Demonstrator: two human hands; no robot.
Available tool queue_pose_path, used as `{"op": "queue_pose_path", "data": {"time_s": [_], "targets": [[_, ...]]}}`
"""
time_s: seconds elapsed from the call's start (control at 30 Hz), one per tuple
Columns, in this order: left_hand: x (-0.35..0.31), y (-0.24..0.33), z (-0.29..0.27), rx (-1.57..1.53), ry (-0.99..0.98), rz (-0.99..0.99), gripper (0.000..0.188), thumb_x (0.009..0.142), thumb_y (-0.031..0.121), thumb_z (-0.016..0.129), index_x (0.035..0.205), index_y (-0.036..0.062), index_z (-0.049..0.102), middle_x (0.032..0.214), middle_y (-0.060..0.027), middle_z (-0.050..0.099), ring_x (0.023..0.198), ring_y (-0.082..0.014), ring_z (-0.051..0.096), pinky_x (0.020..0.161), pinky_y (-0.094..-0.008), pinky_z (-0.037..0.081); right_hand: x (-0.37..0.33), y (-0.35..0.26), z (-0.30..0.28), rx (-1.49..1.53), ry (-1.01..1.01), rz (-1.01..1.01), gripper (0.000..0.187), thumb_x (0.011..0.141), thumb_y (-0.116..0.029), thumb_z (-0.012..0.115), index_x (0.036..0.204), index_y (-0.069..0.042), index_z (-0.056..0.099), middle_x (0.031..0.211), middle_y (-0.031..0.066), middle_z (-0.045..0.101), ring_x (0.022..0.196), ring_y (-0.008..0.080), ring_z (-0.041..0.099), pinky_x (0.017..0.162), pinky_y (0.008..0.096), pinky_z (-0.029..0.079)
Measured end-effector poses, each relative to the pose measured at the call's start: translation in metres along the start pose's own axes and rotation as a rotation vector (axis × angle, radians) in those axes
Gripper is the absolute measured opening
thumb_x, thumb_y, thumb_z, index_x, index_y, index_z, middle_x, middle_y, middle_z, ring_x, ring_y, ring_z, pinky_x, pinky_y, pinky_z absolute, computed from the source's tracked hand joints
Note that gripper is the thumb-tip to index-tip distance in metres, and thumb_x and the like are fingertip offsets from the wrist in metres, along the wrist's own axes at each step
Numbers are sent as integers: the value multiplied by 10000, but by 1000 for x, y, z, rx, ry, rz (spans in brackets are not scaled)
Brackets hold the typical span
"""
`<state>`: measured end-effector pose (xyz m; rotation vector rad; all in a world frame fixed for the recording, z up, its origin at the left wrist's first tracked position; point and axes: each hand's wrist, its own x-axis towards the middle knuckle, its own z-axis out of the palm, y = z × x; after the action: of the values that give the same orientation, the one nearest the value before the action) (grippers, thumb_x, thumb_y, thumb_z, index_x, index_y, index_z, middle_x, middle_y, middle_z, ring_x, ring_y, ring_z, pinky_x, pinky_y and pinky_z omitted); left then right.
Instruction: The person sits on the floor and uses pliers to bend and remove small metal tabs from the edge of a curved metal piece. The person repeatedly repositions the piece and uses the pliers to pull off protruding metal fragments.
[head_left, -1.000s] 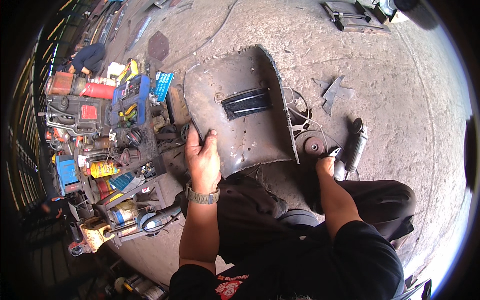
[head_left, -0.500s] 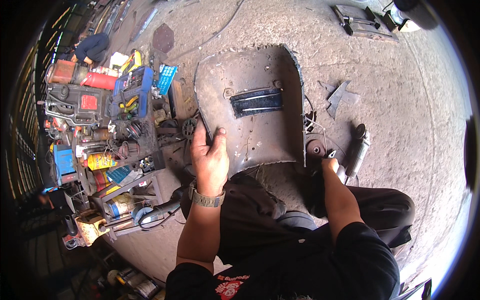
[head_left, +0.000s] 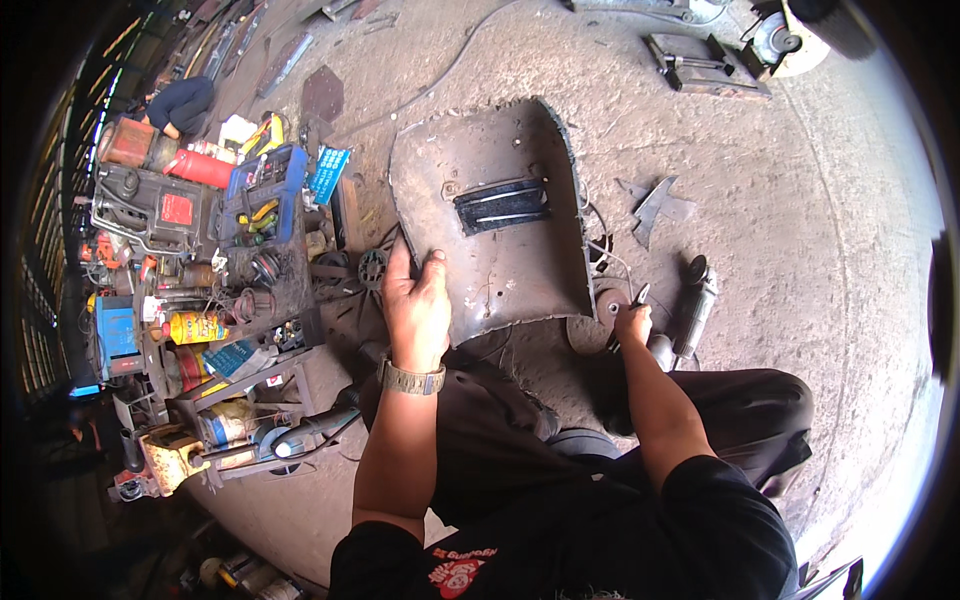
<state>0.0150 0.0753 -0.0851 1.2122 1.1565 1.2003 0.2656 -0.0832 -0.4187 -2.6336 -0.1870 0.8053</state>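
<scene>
Concrete floor (head_left: 765, 270), metal panel (head_left: 515, 268), long axis forward.

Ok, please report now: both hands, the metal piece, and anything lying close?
Left hand gripping left edge of curved metal sheet. Right hand closed on pliers. Angle grinder lying on floor, right of that hand.

White lettering repeats in lines on the blue card (head_left: 328, 175) just right of the blue toolbox (head_left: 262, 195); left of that toolbox, the dark grey case (head_left: 140, 212) bears a red label (head_left: 177, 209), its marks too small to read; below it, the yellow bottle (head_left: 198, 327) carries print
</scene>
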Motion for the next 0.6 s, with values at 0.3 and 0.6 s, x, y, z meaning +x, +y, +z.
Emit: {"op": "queue_pose_path", "data": {"time_s": [0.3,0.6], "targets": [[4,-4,-10,-83,-54,-20,405,961,-37,551,1366,-20,537,1172,-42,650,988,-108,577,902,-259,461,-91,-153,-161,1119,-715,-408,380,841,31,584,1197,-94,540,957,63,625,743,167,610,580,310,536],[-7,5,-13,-140,-150,14,397,956,-12,561,1353,-4,554,1201,-53,658,1021,-122,591,934,-273,463,-128,-167,-209,841,-74,-975,303,925,-94,671,1198,-25,558,831,18,590,734,122,559,667,281,478]]}}
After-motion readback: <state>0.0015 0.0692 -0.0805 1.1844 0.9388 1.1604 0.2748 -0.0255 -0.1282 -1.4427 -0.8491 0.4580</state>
